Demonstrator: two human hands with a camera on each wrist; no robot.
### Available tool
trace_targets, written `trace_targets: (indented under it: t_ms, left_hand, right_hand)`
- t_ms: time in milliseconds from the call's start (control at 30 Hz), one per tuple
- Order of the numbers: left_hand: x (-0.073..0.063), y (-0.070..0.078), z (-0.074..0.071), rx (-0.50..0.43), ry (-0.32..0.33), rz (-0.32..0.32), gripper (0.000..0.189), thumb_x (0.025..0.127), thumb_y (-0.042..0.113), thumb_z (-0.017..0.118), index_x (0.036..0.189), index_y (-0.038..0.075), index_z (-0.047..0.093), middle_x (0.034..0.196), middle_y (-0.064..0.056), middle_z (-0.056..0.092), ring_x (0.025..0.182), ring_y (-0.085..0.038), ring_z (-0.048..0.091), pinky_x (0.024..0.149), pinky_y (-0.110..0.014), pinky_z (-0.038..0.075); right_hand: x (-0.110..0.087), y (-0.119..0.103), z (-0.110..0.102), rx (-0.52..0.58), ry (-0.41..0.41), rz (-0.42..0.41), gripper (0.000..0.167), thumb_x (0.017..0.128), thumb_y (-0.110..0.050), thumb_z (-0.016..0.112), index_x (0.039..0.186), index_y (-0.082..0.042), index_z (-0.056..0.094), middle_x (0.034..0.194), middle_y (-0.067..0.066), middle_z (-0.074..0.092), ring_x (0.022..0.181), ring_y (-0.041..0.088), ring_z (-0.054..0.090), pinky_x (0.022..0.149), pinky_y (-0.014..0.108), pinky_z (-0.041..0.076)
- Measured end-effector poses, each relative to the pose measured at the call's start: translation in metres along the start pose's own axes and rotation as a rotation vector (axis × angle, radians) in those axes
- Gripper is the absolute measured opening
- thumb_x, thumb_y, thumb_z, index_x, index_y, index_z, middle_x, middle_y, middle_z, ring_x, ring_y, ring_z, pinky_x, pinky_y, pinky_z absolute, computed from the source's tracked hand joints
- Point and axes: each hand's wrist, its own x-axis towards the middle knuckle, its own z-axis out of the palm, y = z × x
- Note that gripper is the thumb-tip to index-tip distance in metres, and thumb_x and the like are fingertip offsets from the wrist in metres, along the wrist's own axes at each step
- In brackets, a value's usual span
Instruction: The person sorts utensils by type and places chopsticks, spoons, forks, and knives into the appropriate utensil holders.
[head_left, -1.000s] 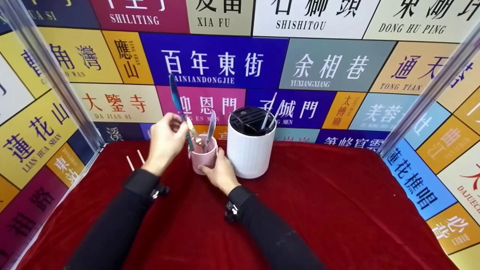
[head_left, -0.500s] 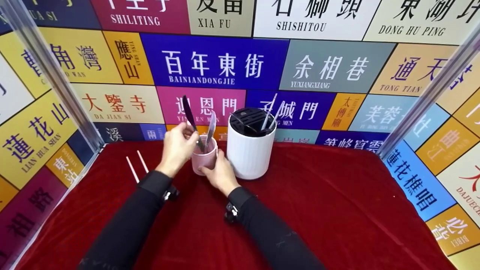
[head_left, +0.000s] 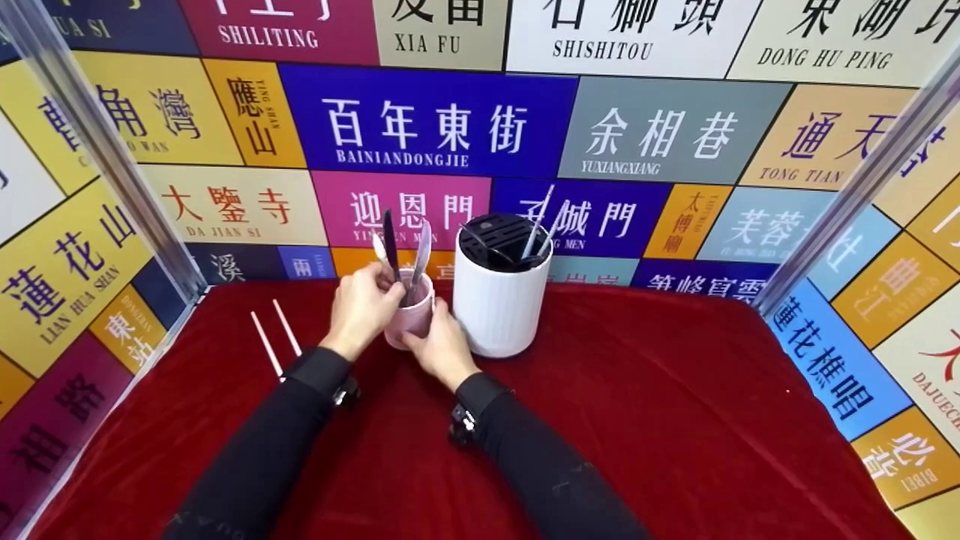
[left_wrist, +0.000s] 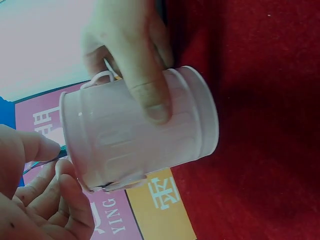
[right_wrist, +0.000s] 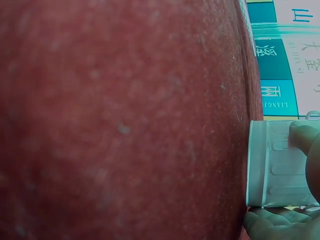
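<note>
In the head view, a small pink cup [head_left: 414, 321] stands near the back of the red cloth. My right hand [head_left: 448, 346] grips its side, the thumb across the front. At the cup's mouth, my left hand [head_left: 363, 309] pinches a dark table knife [head_left: 390, 238], blade up. A teal bit of the knife [left_wrist: 63, 152] shows between thumb and fingers in the left wrist view, right at the rim. A silver knife [head_left: 424, 249] leans in the cup, and a white-tipped utensil [head_left: 379, 247] rises beside the dark blade. The right wrist view catches the cup's base [right_wrist: 257, 165].
Just right of the cup stands a white ribbed holder [head_left: 499, 311] with a black slotted top and several thin utensils in it. Two pale chopsticks [head_left: 267, 345] lie on the red cloth [head_left: 637, 420] by the left forearm. A colourful sign-covered wall [head_left: 427, 120] closes off the back.
My left hand has moved down and right, lowering the knife into the cup, so less blade stands above it. The right hand keeps its hold on the cup.
</note>
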Motion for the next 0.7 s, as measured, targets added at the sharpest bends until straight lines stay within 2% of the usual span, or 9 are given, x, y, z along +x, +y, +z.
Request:
trace_targets:
  t_ms: [333, 467, 700]
  left_hand:
    - [-0.0034, -0.0069, 0.0035, 0.066, -0.041, -0.027, 0.021, 0.095, 0.027, 0.073, 0.109, 0.013, 0.08, 0.104, -0.009, 0.085, 0.096, -0.035, 0.082, 0.084, -0.053, 0.064]
    - [-0.003, -0.0073, 0.0027, 0.078, -0.033, -0.019, 0.022, 0.096, 0.026, 0.072, 0.111, 0.013, 0.081, 0.104, -0.009, 0.085, 0.095, -0.035, 0.081, 0.083, -0.053, 0.063]
    - [-0.0054, -0.007, -0.0005, 0.044, 0.0, 0.023, 0.019, 0.097, 0.024, 0.073, 0.109, 0.013, 0.081, 0.103, -0.009, 0.084, 0.095, -0.035, 0.08, 0.085, -0.053, 0.062]
  right_hand:
    - [-0.0002, -0.0006, -0.0007, 0.019, -0.006, 0.0, 0.085, 0.094, -0.034, 0.088, 0.157, 0.003, 0.046, 0.144, 0.027, 0.069, 0.133, 0.041, 0.07, 0.115, 0.049, 0.056]
    - [-0.0007, -0.0012, -0.0011, 0.014, -0.006, -0.001, 0.086, 0.094, -0.036, 0.088, 0.157, 0.004, 0.046, 0.145, 0.028, 0.069, 0.134, 0.042, 0.07, 0.115, 0.049, 0.056]
    - [-0.0005, -0.0012, -0.0008, 0.0, -0.018, 0.006, 0.088, 0.094, -0.037, 0.088, 0.159, 0.004, 0.044, 0.149, 0.029, 0.066, 0.137, 0.042, 0.068, 0.118, 0.048, 0.055]
